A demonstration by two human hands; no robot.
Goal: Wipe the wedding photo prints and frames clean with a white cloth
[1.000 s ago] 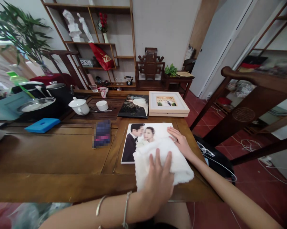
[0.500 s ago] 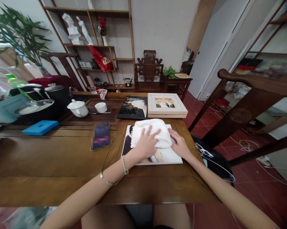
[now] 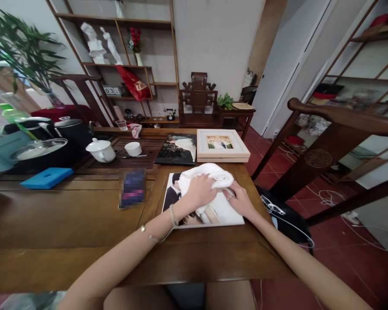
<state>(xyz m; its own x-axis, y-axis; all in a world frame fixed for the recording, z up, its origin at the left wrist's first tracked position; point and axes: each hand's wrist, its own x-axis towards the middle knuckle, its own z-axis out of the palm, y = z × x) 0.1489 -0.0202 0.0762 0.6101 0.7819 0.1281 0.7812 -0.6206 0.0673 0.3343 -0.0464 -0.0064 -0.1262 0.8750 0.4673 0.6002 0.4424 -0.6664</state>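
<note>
A folded white towel (image 3: 194, 172) lies over a photo panel (image 3: 231, 213) that shows people in dark and white clothes. My left hand (image 3: 202, 191) is on the towel, its fingers curled and gathering the cloth. At the panel's right side, my right hand (image 3: 241, 200) has its fingers at the towel's lifted right edge, closed around it as far as I can see. The towel hides the panel's upper middle.
Behind the panel lie a dark photo panel (image 3: 176, 150) and a pale framed photo (image 3: 242, 150). Leftward are a blurred-out dark item (image 3: 132, 188), a blue block (image 3: 47, 178), a white lidded cup (image 3: 101, 150) and a small white bowl (image 3: 133, 148). A wooden chair (image 3: 329, 142) stands right.
My left hand's spread fingers have curled into the towel, bunching it. My right hand has moved from the panel's edge to the towel's edge, which is now lifted. The view has shifted slightly.
</note>
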